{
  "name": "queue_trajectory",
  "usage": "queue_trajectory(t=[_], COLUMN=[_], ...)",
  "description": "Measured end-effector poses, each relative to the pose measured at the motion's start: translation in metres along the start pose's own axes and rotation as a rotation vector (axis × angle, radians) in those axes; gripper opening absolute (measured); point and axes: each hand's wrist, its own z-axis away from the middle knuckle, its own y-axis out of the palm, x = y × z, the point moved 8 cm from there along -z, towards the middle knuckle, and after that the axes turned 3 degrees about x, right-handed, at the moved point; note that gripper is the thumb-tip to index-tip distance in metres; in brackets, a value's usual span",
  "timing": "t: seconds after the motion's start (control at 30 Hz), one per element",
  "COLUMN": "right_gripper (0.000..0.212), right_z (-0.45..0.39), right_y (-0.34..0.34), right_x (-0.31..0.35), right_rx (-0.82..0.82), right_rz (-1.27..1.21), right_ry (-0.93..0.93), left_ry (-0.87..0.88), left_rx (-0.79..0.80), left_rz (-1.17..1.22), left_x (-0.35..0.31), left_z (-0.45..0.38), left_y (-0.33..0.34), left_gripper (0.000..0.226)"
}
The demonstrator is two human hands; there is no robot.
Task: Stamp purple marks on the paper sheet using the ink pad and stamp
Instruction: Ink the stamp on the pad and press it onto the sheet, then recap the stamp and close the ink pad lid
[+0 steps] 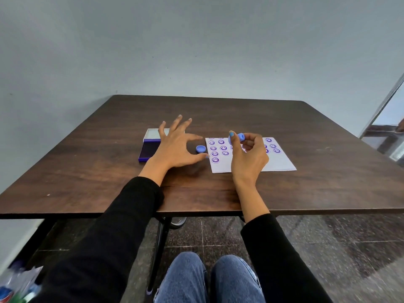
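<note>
Head view: small blue stamp (240,136) pinched in right hand (248,157) fingertips, held above the paper sheet (277,161), not touching it. Whether the stamp face points down, cannot tell. Paper sheet lies flat on the dark wood table (284,189), right of centre, with rows of purple smiley marks (221,141) across its far half; some marks are hidden behind the right hand. Near strip of the sheet is blank. Blue cap (200,148) sits on the table just beside the sheet's left edge, open side up. Left hand (175,149) is spread open, fingers apart, holding nothing, hovering over the table between cap and ink pad (148,150); thumb tip is near the cap, contact unclear. Ink pad is open left of the hand, dark purple pad facing up, pale lid (153,134) hinged back behind it, partly covered by the fingers. Black sleeves on both arms, jeans knees below the table edge.
</note>
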Motion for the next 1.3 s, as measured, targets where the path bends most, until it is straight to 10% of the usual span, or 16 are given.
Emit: queue_trajectory(t=[0.5,0.9,1.3], right_gripper=[0.021,0.012,0.014], right_z=[-0.003,-0.046,-0.032], right_y=[-0.005,0.055,0.138], right_x=[-0.005,0.021,-0.004], right_rx=[-0.037,0.138,0.381], right_rz=[-0.089,-0.418,-0.308], right_ry=[0.049,0.152,0.101], left_ry=[-0.019,-0.141,-0.260], left_rx=[0.077,-0.550,-0.579], left_rz=[-0.033,0.105,0.147], left_x=[-0.005,0.030,0.054], left_z=[0.000,0.006,0.007], left_y=[0.008,-0.043,-0.043], left_gripper=[0.032,0.022,0.028])
